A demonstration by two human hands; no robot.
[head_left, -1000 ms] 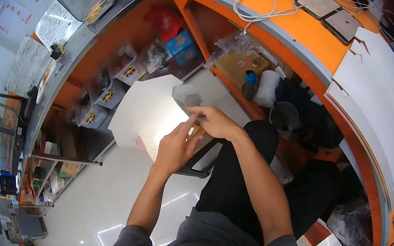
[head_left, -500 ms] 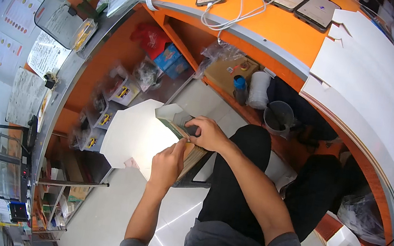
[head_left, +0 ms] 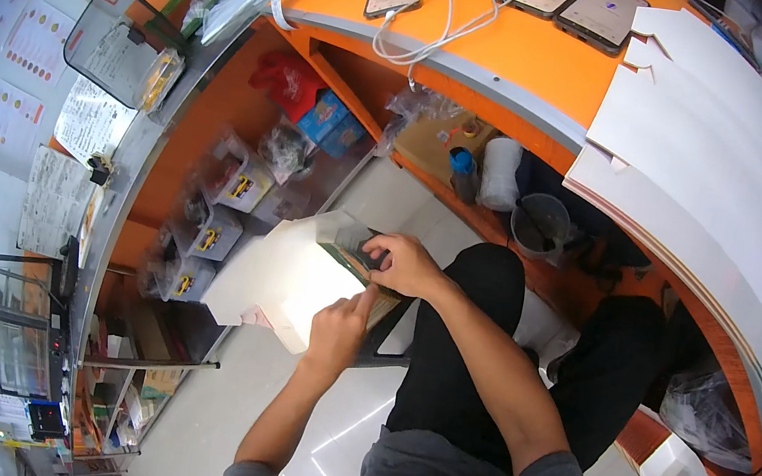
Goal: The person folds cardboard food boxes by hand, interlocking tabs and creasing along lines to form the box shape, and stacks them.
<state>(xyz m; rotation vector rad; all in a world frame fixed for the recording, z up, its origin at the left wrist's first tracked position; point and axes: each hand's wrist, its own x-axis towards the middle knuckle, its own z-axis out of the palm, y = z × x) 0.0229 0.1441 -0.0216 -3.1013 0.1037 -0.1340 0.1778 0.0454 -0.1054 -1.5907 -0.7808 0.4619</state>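
A large, thin white card sheet with angular cut edges [head_left: 273,276] leans out in front of the person's lap, its broad face brightly lit. A dark green strip [head_left: 346,264] runs along the card's right-hand side, where both hands meet. The left hand [head_left: 339,331] has its index finger stretched out toward the lower end of that strip, at the card's right edge, with the other fingers curled in; whether the fingertip presses down, I cannot tell. The right hand [head_left: 403,266] is bent over the card's upper right side, thumb and fingers drawn inward; whether they pinch anything is hidden.

Just below and right of the card is a black plastic frame [head_left: 372,349], and right of the card are the person's black trousers [head_left: 460,337]. Up and left of the card, clear plastic bins with yellow fronts [head_left: 218,233] stand in a row. Beyond the card, a bright red plastic bag [head_left: 286,83] lies against a blue box [head_left: 331,124]. Beyond the card to the right stand a dark bottle with a blue cap [head_left: 463,174], a white roll [head_left: 502,175] and a clear plastic bucket [head_left: 540,225]. Farther from the card, an orange counter [head_left: 541,66] carries smartphones with white cables [head_left: 444,33] and, at its right, a stack of white sheets [head_left: 697,136].
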